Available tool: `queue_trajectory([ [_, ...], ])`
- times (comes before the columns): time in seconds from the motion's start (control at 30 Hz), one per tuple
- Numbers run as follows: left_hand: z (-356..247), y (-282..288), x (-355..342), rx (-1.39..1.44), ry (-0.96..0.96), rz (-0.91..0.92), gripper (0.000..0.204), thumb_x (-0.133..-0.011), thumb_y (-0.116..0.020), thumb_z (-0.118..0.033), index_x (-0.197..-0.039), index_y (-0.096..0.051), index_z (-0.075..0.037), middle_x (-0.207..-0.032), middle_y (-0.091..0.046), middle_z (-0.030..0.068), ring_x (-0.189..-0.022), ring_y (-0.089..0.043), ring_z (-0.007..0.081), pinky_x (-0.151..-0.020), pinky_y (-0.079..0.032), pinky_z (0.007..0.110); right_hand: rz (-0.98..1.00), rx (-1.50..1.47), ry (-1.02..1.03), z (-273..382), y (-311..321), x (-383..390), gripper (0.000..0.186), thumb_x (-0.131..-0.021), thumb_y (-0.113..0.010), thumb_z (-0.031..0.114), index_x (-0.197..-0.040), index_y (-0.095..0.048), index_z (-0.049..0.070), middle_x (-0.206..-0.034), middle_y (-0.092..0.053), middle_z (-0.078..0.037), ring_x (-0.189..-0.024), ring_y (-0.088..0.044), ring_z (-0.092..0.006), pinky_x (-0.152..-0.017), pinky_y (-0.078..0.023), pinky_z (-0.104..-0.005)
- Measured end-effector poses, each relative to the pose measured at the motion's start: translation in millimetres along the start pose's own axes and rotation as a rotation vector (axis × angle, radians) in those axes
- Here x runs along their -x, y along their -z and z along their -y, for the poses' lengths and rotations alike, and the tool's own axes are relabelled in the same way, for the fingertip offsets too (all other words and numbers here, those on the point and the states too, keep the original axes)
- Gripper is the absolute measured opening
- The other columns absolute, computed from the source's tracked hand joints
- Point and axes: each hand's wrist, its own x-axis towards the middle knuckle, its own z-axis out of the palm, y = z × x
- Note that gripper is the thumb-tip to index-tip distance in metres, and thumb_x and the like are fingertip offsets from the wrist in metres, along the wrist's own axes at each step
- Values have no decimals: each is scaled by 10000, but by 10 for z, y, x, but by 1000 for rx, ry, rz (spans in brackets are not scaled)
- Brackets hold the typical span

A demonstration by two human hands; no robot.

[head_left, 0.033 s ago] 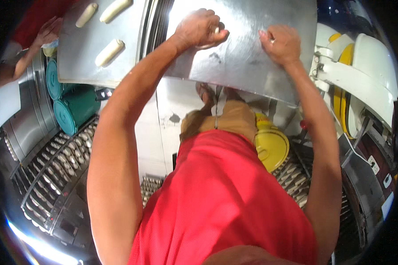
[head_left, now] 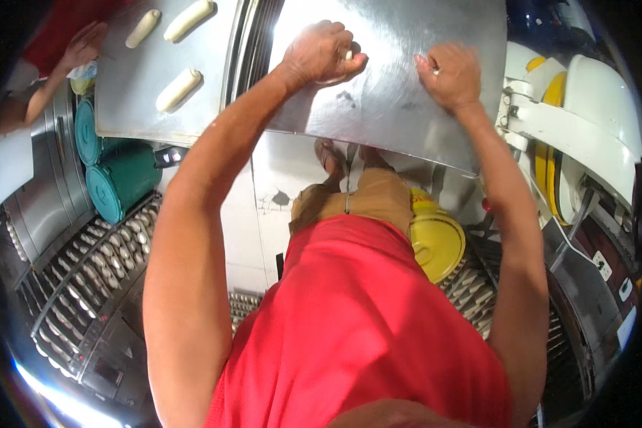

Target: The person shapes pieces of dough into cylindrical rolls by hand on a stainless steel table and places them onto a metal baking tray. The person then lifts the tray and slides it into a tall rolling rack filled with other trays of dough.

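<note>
My left hand (head_left: 324, 55) is closed above the shiny metal table (head_left: 378, 118), with a small pale bit of dough showing between thumb and forefinger. My right hand (head_left: 451, 77) is also closed, a little apart from the left, and a pale bit of dough peeks out beside its thumb. How much dough each fist holds is hidden by the fingers. To the left, three pale dough rolls lie on a metal surface: one nearer roll (head_left: 178, 90), one long roll (head_left: 190, 20) and one small roll (head_left: 143, 28).
Another person's hand (head_left: 85, 47) is at the far left. Green lidded bins (head_left: 125, 187) stand below the table's left side. Racks of dough pieces (head_left: 96, 274) are behind me at left. A yellow lidded bucket (head_left: 436, 246) is beside my legs. White machinery (head_left: 585, 135) borders the right.
The view has shifted slightly. Both my hands stay closed in nearly the same places above the table, and the dough rolls keep their arrangement.
</note>
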Motion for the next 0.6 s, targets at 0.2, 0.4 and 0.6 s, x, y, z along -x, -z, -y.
queue_trajectory([
  [0.2, -224, 109, 434, 4, -31, -176, 543, -850, -715, -671, -953, -737, -138, -1062, -653, 89, -1055, -627, 292, -903, -537, 418, -289, -103, 151, 197, 37, 458, 403, -896, -712, 500, -823, -616, 115, -790, -610, -51, -821, -589, -302, -736, -428, -452],
  [0.4, -194, 42, 168, -26, 17, -58, 451, -840, -748, -622, -845, -770, -171, -867, -669, 30, -858, -688, 235, -739, -573, 397, 14, -20, -1, 73, -10, 359, 432, -912, -681, 508, -774, -583, 111, -776, -594, -60, -806, -582, -299, -738, -420, -449],
  [0.6, -80, -51, -20, -83, -50, -94, 502, -905, -650, -622, -863, -752, -133, -880, -669, 32, -866, -666, 220, -779, -553, 403, -58, -49, 0, 56, -54, 238, 398, -933, -654, 472, -784, -597, 106, -792, -593, -81, -795, -573, -311, -748, -421, -466],
])
